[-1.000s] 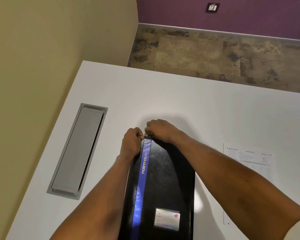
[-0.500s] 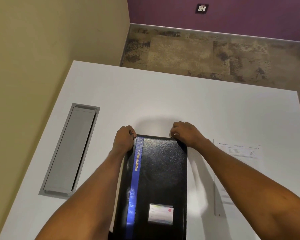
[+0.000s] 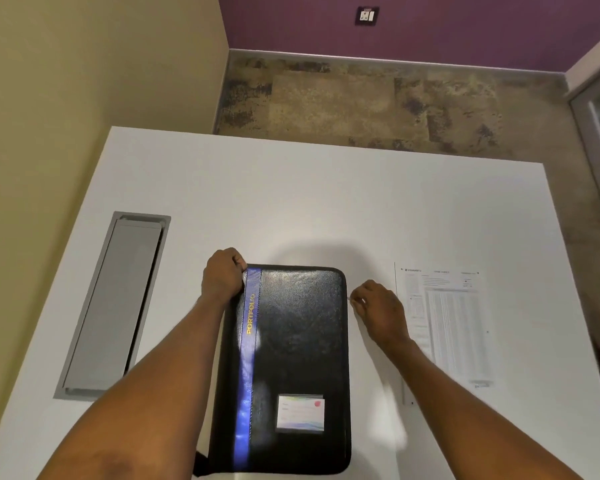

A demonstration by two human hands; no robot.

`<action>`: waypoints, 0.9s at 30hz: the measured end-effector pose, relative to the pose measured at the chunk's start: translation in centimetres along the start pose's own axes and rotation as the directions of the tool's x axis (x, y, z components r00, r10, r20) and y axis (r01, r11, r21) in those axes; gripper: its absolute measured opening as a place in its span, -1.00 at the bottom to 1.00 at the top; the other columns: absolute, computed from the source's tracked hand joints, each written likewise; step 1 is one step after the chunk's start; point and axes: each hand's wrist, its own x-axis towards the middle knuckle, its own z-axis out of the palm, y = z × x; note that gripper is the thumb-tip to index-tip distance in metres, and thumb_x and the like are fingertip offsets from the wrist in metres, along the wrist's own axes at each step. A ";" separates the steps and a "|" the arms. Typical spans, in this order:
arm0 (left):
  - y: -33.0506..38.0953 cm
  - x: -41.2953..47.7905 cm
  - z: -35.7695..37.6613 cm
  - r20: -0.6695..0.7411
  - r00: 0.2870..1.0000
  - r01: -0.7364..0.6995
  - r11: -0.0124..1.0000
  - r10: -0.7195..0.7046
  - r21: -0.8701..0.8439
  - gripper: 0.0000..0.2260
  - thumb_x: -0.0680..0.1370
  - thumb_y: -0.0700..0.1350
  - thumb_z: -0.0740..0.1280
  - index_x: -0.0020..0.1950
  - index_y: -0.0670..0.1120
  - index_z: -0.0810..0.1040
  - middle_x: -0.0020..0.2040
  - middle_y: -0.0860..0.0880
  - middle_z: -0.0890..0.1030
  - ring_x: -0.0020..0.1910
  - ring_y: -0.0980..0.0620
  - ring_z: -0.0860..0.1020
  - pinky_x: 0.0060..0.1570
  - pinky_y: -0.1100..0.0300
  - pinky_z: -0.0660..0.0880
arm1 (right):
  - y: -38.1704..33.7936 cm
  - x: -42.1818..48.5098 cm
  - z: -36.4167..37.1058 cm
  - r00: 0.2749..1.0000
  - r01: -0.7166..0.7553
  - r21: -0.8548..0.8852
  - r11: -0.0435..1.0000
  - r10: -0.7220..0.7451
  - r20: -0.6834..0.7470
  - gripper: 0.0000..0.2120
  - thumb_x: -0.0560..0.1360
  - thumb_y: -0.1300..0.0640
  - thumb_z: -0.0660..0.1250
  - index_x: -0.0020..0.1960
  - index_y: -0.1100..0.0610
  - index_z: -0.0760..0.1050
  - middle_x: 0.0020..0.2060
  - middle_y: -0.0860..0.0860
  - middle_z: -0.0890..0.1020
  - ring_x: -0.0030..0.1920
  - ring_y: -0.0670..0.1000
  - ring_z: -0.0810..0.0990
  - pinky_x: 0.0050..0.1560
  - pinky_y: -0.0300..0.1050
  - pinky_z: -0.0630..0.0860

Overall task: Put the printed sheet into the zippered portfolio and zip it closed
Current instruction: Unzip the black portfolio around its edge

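Note:
A black zippered portfolio with a blue stripe and a card window lies flat on the white table, cover down and closed. My left hand grips its far left corner by the stripe. My right hand is beside the upper right edge, fingers pinched on a small metal zipper pull. The printed sheet lies flat on the table to the right of the portfolio, partly under my right forearm.
A grey cable hatch is set into the table at the left. A beige wall runs along the left side. The table's far edge drops to mottled carpet; its right edge is near the sheet.
My right hand has travelled along the portfolio's far edge, round the right corner and a little down the right side, pinched on the zipper pull. My left hand stays on the left corner.

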 end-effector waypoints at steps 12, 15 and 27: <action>0.3 -0.3 0.4 -0.030 0.999 0.012 1.000 -0.012 0.026 -0.76 0.50 -0.42 0.24 -0.15 -0.11 0.60 -0.08 -0.08 0.68 -0.04 -0.15 0.62 -0.08 0.14 0.44 | -0.5 -10.9 3.0 0.996 -0.085 0.065 0.994 0.086 -0.028 -0.89 0.61 0.18 0.37 0.04 0.14 0.68 -0.01 0.06 0.69 -0.06 0.08 0.66 0.02 0.04 0.63; 0.3 -0.4 0.4 -0.035 0.999 -0.009 1.000 0.010 0.017 -0.77 0.51 -0.41 0.23 -0.10 -0.17 0.64 -0.02 -0.13 0.71 -0.04 -0.13 0.61 -0.06 0.12 0.47 | -0.8 -13.6 3.7 0.994 -0.107 0.068 0.992 0.109 -0.027 -0.90 0.61 0.19 0.37 0.03 0.14 0.68 -0.03 0.05 0.68 -0.08 0.08 0.66 0.01 0.04 0.63; 0.0 -1.2 -0.1 -0.009 0.996 -0.092 0.994 0.093 0.063 -0.82 0.56 -0.34 0.25 -0.03 -0.20 0.64 0.13 -0.21 0.72 0.15 -0.21 0.65 0.06 0.05 0.57 | -2.6 -24.9 7.0 0.960 -0.279 0.116 0.953 0.281 -0.001 -0.86 0.61 0.20 0.32 -0.05 0.18 0.64 -0.06 0.07 0.65 -0.08 0.13 0.62 0.01 0.15 0.59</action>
